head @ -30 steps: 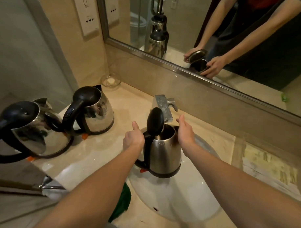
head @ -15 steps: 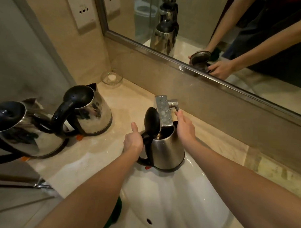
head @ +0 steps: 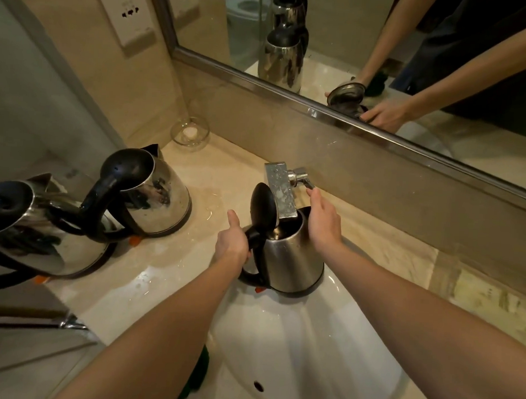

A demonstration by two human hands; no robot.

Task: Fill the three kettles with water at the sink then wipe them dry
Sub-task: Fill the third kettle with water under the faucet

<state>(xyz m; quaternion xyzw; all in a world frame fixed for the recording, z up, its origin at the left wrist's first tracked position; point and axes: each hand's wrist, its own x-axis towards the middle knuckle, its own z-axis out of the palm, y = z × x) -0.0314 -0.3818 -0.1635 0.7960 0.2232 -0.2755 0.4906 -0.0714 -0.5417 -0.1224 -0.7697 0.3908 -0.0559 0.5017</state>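
Observation:
A steel kettle (head: 292, 260) with its black lid (head: 263, 205) flipped up is held over the white sink (head: 310, 350), its mouth under the square faucet spout (head: 278, 191). My left hand (head: 235, 243) grips its black handle, thumb up. My right hand (head: 323, 222) rests along the kettle's right rim, fingertips reaching up to the faucet lever (head: 302, 178). No water stream shows. Two more steel kettles stand on the counter at left, one in the middle (head: 154, 195) and one nearest the edge (head: 40, 233), both lids shut.
A small glass dish (head: 190, 133) sits in the back corner of the beige counter (head: 170, 264). A green cloth (head: 197, 373) lies at the sink's front left. The mirror (head: 350, 53) runs along the back wall; a wall socket (head: 131, 12) is above left.
The kettle moved back and up under the faucet spout. My right hand slid from the kettle's side toward the faucet lever. My left hand kept hold of the handle.

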